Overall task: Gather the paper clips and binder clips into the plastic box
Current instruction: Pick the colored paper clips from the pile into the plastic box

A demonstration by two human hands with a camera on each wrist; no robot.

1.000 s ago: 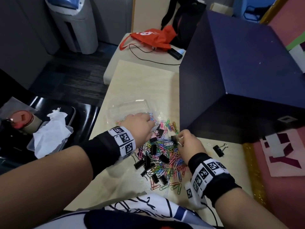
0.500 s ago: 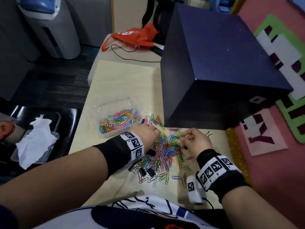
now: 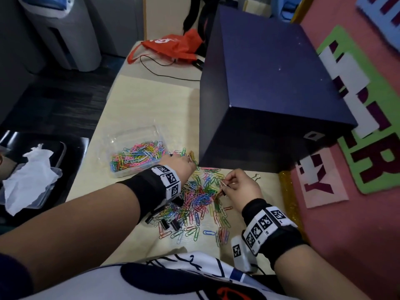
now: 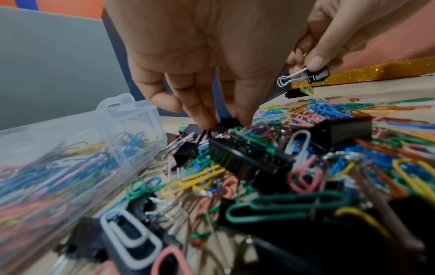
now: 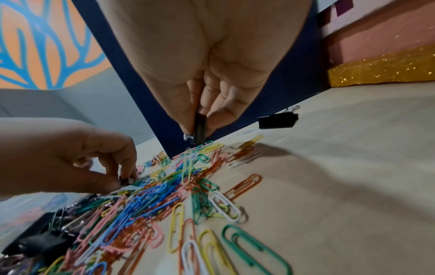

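A clear plastic box (image 3: 121, 173) on the beige table (image 3: 140, 109) holds several coloured paper clips (image 3: 138, 155). To its right lies a loose pile of paper clips (image 3: 199, 198) mixed with black binder clips (image 3: 171, 224). My left hand (image 3: 191, 164) reaches down into the pile's far edge, its fingertips (image 4: 207, 121) pinching a black binder clip (image 4: 227, 120) there. My right hand (image 3: 224, 185) hovers just above the pile and pinches a small black binder clip (image 5: 200, 128) between thumb and fingers; the left wrist view shows this binder clip (image 4: 316, 75) with its wire handles sticking out.
A big dark blue box (image 3: 270, 83) stands right behind the pile. One lone binder clip (image 5: 277, 120) lies at its foot. A gold glitter strip (image 3: 290, 202) edges the table on the right. A red bag (image 3: 173, 48) and cable lie far back; tissue (image 3: 30, 180) sits left.
My left hand has come back from over the plastic box to the pile's far edge. My right hand has risen slightly with its binder clip. The head view has shifted.
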